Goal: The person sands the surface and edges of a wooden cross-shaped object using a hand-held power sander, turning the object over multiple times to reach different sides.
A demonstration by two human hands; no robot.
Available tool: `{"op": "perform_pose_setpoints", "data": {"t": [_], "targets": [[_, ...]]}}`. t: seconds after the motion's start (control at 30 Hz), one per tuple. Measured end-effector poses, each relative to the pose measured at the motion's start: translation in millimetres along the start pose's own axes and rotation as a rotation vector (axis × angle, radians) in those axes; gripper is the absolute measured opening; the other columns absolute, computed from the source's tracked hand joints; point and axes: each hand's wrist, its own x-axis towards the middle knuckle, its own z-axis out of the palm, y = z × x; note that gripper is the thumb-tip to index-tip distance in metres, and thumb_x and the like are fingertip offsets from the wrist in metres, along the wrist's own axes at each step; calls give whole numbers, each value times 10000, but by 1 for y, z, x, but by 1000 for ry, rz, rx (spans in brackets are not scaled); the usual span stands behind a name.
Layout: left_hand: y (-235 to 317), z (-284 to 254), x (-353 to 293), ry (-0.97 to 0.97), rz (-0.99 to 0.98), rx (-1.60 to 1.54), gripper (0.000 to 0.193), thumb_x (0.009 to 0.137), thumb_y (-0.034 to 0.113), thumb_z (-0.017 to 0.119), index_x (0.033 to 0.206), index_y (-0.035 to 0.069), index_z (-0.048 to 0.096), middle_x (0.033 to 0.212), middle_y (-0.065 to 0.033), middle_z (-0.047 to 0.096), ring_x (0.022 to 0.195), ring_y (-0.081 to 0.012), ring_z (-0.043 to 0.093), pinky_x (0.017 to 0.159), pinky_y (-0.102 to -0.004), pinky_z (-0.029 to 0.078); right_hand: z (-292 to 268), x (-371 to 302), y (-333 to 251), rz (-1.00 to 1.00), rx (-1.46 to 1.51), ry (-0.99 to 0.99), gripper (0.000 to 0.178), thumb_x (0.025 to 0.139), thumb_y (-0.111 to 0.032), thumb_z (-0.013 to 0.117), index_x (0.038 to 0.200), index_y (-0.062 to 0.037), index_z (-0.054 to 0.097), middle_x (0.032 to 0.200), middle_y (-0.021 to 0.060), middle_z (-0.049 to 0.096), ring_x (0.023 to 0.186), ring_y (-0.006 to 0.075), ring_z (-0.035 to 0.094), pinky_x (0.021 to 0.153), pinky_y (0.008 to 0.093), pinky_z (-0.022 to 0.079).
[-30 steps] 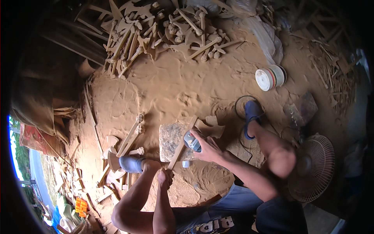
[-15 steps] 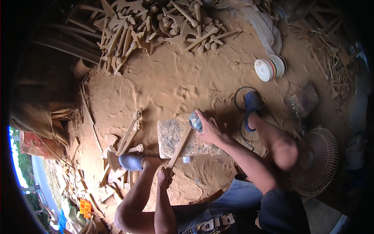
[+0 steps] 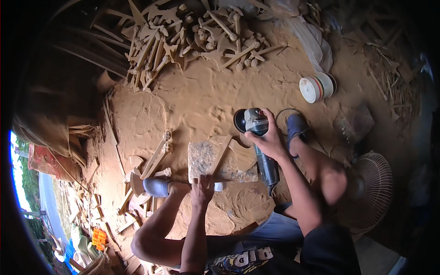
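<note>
My right hand [image 3: 270,140] grips an angle grinder [image 3: 267,167], its round dark disc [image 3: 239,121] raised beyond the far right corner of a worn, stained block [image 3: 199,158]. Across the block lies a long flat wooden handle [image 3: 222,154], and my left hand [image 3: 201,189] is closed on its near end at the block's front edge. A broad curved wooden blade shape [image 3: 244,156] rests to the right of the handle; together they look like a wooden axe, though I cannot tell whether they are joined. The disc is apart from the wood.
Carved wooden pieces are heaped [image 3: 206,36] at the back, and more wooden handles [image 3: 156,156] lie by my left shoe [image 3: 156,187]. A white bucket [image 3: 317,87] lies at the far right. Close to my right knee stands a fan [image 3: 371,192]. Dust covers the ground [image 3: 201,105].
My right hand has lifted the grinder off the wood, right and away from me, turning it. My left hand has pushed the handle farther onto the block.
</note>
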Motion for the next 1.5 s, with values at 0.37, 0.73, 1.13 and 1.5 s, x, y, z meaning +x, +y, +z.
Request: {"op": "perform_pose_setpoints", "data": {"t": [0.37,0.73,1.13,1.5], "targets": [[16,75,-51,107,-134,-696,440,1151,404,515,1007,-11,547,716,-195,625,684,-419,655,634,-525,509,-71,-28,-72,623,911,-78,513,946,-339,810,1366,-140,591,1046,73,719,814,186,724,673,371,628],[58,117,-119,140,-510,-1188,462,1132,513,540,885,142,418,605,56,414,421,-79,414,377,-295,336,28,-107,-55,-7,109,-266,963,836,-174,897,1636,-59,373,1512,203,560,1388,299,567,1174,422,446],[46,133,-117,124,-477,-1211,359,1155,455,510,981,150,431,614,53,414,435,-85,418,384,-296,334,75,-134,-55,64,88,-436,951,847,13,798,1657,-9,299,1564,268,497,1470,361,506,1236,437,382],[43,135,-114,126,-446,-1163,308,1156,437,504,1087,140,464,641,46,434,461,-83,430,398,-288,360,75,-132,-70,150,-33,-485,958,852,7,785,1667,-15,283,1603,291,462,1494,389,491,1239,440,385]]}}
